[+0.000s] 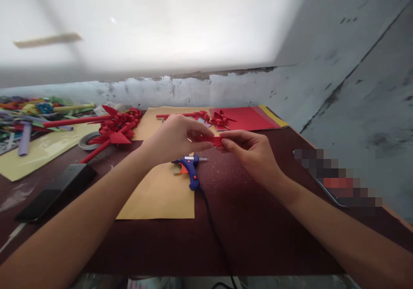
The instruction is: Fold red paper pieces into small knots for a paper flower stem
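Observation:
A small strip of red paper (217, 141) is stretched between my two hands above the table. My left hand (180, 136) pinches its left end, and my right hand (250, 149) grips the right end between thumb and fingers. Part of the strip is hidden behind the fingertips. Just below my left hand lies a blue glue gun (192, 172) with an orange trigger, resting partly on a tan paper sheet (155, 198). Behind the hands sit red paper flowers (220, 117) and a red rolled paper stick (174, 116).
Left of my forearm are more red paper flowers (119, 125), a tape roll (87, 141), a black phone-like device (54, 194) and a heap of coloured paper scraps (38, 108). Red sheets (248, 119) lie at the back. The glue gun's cord (214, 233) runs off the front edge.

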Action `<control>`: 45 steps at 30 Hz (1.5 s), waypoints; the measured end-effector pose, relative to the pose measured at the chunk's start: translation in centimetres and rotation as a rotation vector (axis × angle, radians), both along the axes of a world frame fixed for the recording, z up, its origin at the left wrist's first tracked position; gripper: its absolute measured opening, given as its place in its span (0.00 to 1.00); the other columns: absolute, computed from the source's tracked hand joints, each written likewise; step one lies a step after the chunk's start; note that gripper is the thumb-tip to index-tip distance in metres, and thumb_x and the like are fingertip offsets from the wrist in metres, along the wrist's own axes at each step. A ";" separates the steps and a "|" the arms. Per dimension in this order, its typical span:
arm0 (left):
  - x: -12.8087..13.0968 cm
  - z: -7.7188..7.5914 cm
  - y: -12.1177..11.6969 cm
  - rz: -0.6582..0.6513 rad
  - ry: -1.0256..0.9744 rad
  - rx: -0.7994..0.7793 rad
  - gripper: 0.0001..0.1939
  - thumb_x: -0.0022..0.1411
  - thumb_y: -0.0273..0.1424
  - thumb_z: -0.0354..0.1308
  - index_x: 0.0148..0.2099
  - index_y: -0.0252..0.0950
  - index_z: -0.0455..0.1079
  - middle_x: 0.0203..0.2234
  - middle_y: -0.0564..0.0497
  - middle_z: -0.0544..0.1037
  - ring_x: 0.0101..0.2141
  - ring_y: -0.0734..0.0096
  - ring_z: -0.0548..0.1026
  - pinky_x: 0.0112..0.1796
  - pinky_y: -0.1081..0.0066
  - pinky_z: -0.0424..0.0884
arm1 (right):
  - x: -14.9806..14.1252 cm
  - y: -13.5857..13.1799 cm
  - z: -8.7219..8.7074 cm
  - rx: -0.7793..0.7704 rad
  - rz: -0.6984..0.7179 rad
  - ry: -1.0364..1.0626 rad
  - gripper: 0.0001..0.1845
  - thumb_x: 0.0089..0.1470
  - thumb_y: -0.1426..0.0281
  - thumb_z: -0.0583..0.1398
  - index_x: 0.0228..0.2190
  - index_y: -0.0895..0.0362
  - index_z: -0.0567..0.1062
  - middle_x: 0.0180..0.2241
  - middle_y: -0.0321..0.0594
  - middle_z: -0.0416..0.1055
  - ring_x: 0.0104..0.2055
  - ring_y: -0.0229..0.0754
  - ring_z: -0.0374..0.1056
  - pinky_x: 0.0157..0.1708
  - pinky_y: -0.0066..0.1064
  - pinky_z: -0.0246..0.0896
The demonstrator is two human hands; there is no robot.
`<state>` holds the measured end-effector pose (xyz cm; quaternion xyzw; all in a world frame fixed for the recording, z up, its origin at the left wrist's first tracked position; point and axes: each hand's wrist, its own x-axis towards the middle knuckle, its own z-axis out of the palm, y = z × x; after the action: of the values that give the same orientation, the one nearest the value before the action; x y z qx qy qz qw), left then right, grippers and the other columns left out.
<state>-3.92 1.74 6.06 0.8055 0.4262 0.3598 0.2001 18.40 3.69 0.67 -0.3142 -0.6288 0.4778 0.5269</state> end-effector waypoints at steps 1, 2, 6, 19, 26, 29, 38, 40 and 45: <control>-0.1 -0.3 0.1 0.032 -0.032 -0.001 0.09 0.62 0.37 0.69 0.41 0.40 0.87 0.32 0.48 0.86 0.30 0.65 0.80 0.32 0.69 0.74 | 0.0 0.0 0.2 -0.001 0.008 -0.008 0.12 0.53 0.63 0.74 0.39 0.54 0.86 0.36 0.40 0.85 0.35 0.43 0.82 0.43 0.38 0.81; -0.1 -0.5 0.3 0.055 -0.057 0.005 0.09 0.63 0.38 0.68 0.40 0.40 0.86 0.31 0.48 0.86 0.29 0.65 0.80 0.31 0.69 0.73 | 0.0 0.1 0.4 -0.004 0.018 -0.023 0.13 0.54 0.61 0.73 0.40 0.54 0.85 0.36 0.40 0.85 0.35 0.43 0.82 0.43 0.38 0.81; -0.3 -1.2 0.6 0.112 -0.127 0.024 0.09 0.64 0.36 0.66 0.38 0.38 0.85 0.28 0.49 0.84 0.29 0.67 0.79 0.31 0.70 0.72 | 0.0 0.5 1.6 0.001 0.021 -0.118 0.15 0.55 0.59 0.73 0.42 0.53 0.85 0.37 0.40 0.85 0.34 0.43 0.82 0.41 0.37 0.80; 1.3 -3.3 -0.6 0.096 -0.380 -0.176 0.06 0.65 0.30 0.64 0.43 0.39 0.72 0.29 0.52 0.83 0.28 0.71 0.79 0.32 0.72 0.72 | 1.2 1.7 2.5 0.095 -0.001 -0.284 0.12 0.53 0.61 0.73 0.38 0.54 0.86 0.35 0.40 0.84 0.33 0.40 0.78 0.36 0.33 0.77; 1.6 -4.9 -0.9 0.056 -0.576 -0.338 0.06 0.63 0.32 0.68 0.40 0.35 0.78 0.29 0.51 0.82 0.30 0.71 0.80 0.35 0.71 0.77 | 1.4 1.7 0.0 0.116 -0.120 -0.197 0.08 0.53 0.64 0.73 0.36 0.52 0.85 0.36 0.37 0.83 0.34 0.40 0.77 0.39 0.34 0.76; 1.3 -4.9 -1.1 0.086 -0.598 -0.380 0.07 0.60 0.31 0.71 0.41 0.35 0.82 0.34 0.49 0.85 0.34 0.70 0.82 0.38 0.73 0.78 | 1.6 1.7 -0.2 0.118 -0.138 -0.199 0.06 0.52 0.65 0.73 0.34 0.51 0.85 0.36 0.37 0.83 0.37 0.42 0.78 0.43 0.36 0.76; 1.3 -4.6 -1.3 0.056 -0.645 -0.435 0.07 0.58 0.30 0.74 0.40 0.36 0.84 0.33 0.49 0.86 0.35 0.67 0.84 0.38 0.72 0.80 | 2.1 0.7 0.2 0.055 -0.099 -0.255 0.04 0.56 0.69 0.69 0.31 0.48 0.87 0.34 0.36 0.84 0.39 0.44 0.78 0.46 0.37 0.73; 1.3 -4.4 -1.4 0.071 -0.592 -0.414 0.06 0.60 0.31 0.72 0.40 0.36 0.85 0.33 0.48 0.87 0.35 0.68 0.83 0.38 0.73 0.79 | 2.3 0.6 0.2 0.024 -0.073 -0.271 0.05 0.57 0.68 0.69 0.32 0.47 0.88 0.36 0.36 0.85 0.42 0.45 0.79 0.48 0.38 0.73; 1.3 -4.2 -1.7 0.098 -0.502 -0.405 0.06 0.63 0.31 0.70 0.40 0.35 0.85 0.32 0.49 0.86 0.32 0.71 0.81 0.34 0.76 0.76 | 2.6 0.5 0.3 -0.085 -0.003 -0.289 0.05 0.55 0.65 0.72 0.36 0.47 0.88 0.41 0.36 0.86 0.46 0.46 0.79 0.50 0.35 0.71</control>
<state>-2.63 0.02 1.83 0.6140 0.4647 0.4642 0.4376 20.97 4.16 0.92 -0.4028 -0.6769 0.4528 0.4178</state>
